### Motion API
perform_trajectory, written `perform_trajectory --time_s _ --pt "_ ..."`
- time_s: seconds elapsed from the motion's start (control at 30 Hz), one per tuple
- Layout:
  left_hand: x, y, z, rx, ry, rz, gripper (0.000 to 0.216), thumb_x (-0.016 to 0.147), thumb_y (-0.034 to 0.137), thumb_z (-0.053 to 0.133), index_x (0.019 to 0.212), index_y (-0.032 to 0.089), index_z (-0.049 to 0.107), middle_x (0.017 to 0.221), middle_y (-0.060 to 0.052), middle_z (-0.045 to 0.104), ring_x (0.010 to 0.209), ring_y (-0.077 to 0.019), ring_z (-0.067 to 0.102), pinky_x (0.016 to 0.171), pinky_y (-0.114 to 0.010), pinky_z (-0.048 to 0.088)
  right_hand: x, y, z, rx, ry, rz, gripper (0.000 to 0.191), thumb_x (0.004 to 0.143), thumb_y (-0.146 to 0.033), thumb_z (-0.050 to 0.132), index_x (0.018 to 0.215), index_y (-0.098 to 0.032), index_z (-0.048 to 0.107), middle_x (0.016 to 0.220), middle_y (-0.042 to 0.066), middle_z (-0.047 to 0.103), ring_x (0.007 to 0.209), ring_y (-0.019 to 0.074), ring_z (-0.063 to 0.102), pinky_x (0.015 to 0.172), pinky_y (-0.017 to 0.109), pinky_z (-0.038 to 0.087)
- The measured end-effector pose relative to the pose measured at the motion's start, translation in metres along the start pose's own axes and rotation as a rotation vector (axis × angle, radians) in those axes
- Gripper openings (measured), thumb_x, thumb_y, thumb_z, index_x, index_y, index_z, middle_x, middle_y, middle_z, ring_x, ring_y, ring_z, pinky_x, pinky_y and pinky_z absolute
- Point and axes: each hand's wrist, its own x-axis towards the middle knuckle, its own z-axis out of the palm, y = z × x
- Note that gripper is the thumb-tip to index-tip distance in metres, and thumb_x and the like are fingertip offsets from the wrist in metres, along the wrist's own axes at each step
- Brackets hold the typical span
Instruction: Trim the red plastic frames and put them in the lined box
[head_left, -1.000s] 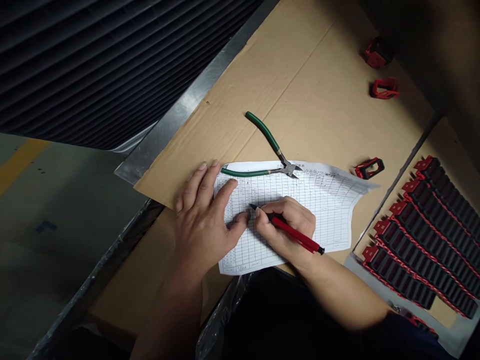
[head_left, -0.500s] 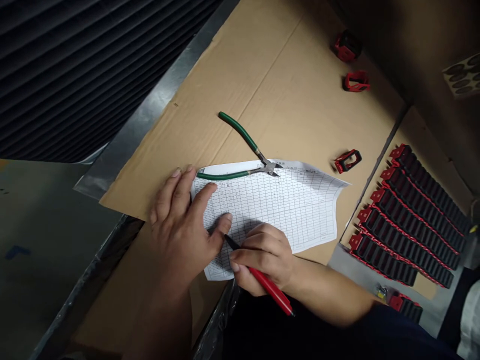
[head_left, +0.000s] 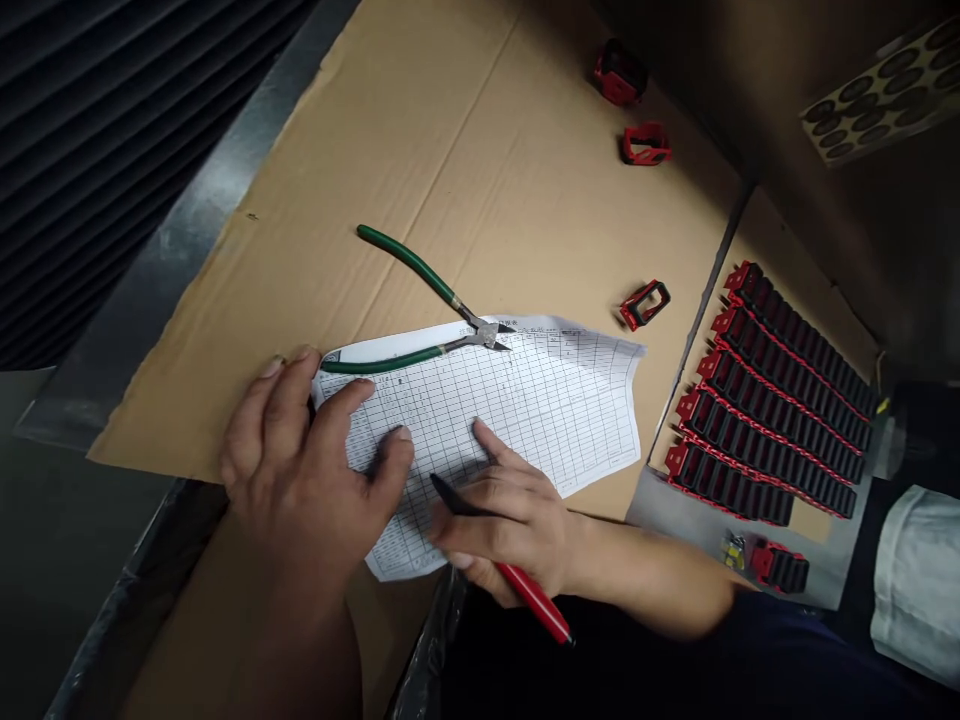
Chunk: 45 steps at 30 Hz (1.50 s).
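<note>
**Pen drawn back to the near corner of the form**

Since the earlier frames, my right hand (head_left: 510,520) has slid toward the near edge of the printed form (head_left: 517,420), and the view has swung so everything sits further left. The red-and-black pen (head_left: 499,545) is pinched in that hand's closed fingers, its black tip hanging just above the sheet's lower left part; whether it touches the paper I cannot tell. My index finger stretches out flat across the grid.

My left hand (head_left: 307,470) lies spread, fingers open and pressing down the form's left end. To do this step well, I judge that this hand should pin the paper firmly, since the sheet curls and overhangs the cardboard's edge.

The form is white, ruled in fine rows and columns, creased, with an uneven right border. It rests on the cardboard sheet (head_left: 465,160). Green-handled cutters (head_left: 427,315) lie open across its far edge. Loose red-and-black clips (head_left: 643,304) sit beyond, and rows of the same parts fill a tray (head_left: 772,400) to the right.
</note>
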Motion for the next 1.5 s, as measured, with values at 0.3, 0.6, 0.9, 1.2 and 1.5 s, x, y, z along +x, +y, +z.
perform_trajectory --time_s 0.3,0.6,0.9,1.2,1.5 --pt "0.002 0.009 -0.008 0.037 -0.039 -0.045 0.037 0.088 0.034 0.067 0.124 0.028 0.059 0.157 -0.008 0.048 0.147 -0.0363 0.041 0.121 -0.056 0.038 0.012 -0.009 0.015 0.093 -0.096 0.020 0.021 0.092 -0.020 0.053 0.112 -0.021 0.061 0.091 0.000 0.074 0.073 0.0133 0.070 0.123 0.052 0.039" --pt "0.000 -0.002 -0.003 0.038 -0.001 0.047 0.047 0.084 0.033 0.072 0.128 0.024 0.060 0.157 -0.012 0.047 0.145 -0.0418 0.041 0.120 -0.060 0.037 0.001 0.005 -0.021 0.029 0.028 0.100 0.033 0.085 -0.018 0.054 0.118 -0.017 0.058 0.095 0.006 0.077 0.080 0.0188 0.074 0.116 0.055 0.048" --pt "0.003 -0.003 0.000 -0.012 0.083 0.110 0.058 0.077 0.031 0.078 0.132 0.028 0.060 0.159 -0.008 0.046 0.141 -0.0474 0.045 0.118 -0.063 0.039 -0.009 0.015 -0.029 -0.056 0.076 0.082 0.036 0.084 -0.029 0.053 0.117 -0.018 0.060 0.088 0.004 0.076 0.074 0.0187 0.074 0.116 0.052 0.049" --pt "0.004 -0.005 0.006 -0.011 0.140 0.141 0.048 0.079 0.036 0.075 0.122 0.018 0.066 0.151 -0.018 0.053 0.138 -0.0482 0.048 0.115 -0.062 0.040 -0.005 0.006 -0.030 -0.042 0.091 0.078 0.020 0.090 -0.029 0.058 0.104 -0.018 0.068 0.071 0.000 0.072 0.059 0.0150 0.067 0.110 0.050 0.053" --pt "-0.001 0.003 -0.014 -0.005 -0.114 -0.009 0.049 0.084 0.033 0.067 0.131 0.025 0.058 0.162 -0.011 0.041 0.152 -0.0375 0.033 0.123 -0.056 0.031 0.042 0.007 -0.004 0.372 0.147 0.586 0.011 0.092 -0.024 0.066 0.082 -0.019 0.065 0.066 -0.003 0.067 0.055 0.0092 0.061 0.050 0.020 0.050"
